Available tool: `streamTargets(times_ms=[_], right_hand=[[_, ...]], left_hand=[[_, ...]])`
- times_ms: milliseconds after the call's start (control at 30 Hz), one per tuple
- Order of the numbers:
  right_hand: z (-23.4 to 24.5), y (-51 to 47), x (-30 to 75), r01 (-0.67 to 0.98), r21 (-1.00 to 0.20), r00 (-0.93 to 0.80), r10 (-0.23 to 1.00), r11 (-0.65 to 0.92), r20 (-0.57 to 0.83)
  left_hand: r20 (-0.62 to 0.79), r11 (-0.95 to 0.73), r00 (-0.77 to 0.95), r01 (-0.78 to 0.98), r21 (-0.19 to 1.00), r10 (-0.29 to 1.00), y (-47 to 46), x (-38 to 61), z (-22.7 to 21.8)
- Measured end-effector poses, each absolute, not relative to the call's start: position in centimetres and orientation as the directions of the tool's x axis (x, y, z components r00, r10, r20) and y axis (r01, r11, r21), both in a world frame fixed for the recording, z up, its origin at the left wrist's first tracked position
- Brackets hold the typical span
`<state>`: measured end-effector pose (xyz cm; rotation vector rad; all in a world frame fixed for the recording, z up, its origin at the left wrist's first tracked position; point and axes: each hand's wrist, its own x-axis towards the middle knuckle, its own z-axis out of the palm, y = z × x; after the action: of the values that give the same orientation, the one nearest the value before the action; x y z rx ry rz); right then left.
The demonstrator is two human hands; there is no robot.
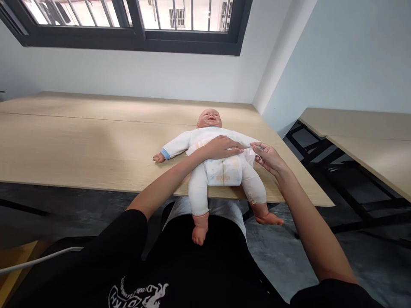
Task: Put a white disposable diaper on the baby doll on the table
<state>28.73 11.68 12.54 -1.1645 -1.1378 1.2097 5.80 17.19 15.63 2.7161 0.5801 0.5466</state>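
A baby doll (197, 192) in white clothes with blue cuffs lies on its back, its legs hanging over the table's near edge. Around its hips is a white printed diaper (224, 171). My left hand (223, 147) lies flat across the doll's belly, pressing on the diaper's upper part, fingers stretched to the right. At the doll's hip on the right, my right hand (266, 157) pinches the diaper's side tab between thumb and fingers. The far side of the diaper's waist is partly hidden under my left hand.
The light wooden table (80, 145) reaches far to the left and back to the wall. A second table (369, 132) with black legs stands at the right, across a gap. Behind is a dark-framed window (192, 45). A white cable (41, 259) runs at the lower left.
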Motion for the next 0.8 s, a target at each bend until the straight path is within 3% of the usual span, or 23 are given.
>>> streamTargets(times_ms=[133, 367, 500, 800], right_hand=[[12.47, 11.39, 28.26, -0.126, -0.99, -0.08, 0.994, 0.068, 0.079], [12.65, 10.85, 27.87, -0.121, -0.987, -0.187, 0.974, 0.102, 0.124], [12.5, 11.15, 27.87, -0.129, -0.986, -0.145, 0.982, 0.102, 0.12], [12.72, 11.54, 28.07, -0.203, -0.955, 0.05, 0.976, 0.218, 0.212]], left_hand=[[0.292, -0.896, 0.869, 0.302, 0.324, 0.399, 17.25, 5.84, 15.41], [0.352, -0.869, 0.872, 0.146, 0.473, 0.339, 17.29, 5.62, 15.62], [0.359, -0.825, 0.858, 0.124, 0.551, 0.368, 17.14, 5.57, 15.67], [0.439, -0.801, 0.754, 0.189, 0.568, 0.489, 17.47, 5.94, 14.8]])
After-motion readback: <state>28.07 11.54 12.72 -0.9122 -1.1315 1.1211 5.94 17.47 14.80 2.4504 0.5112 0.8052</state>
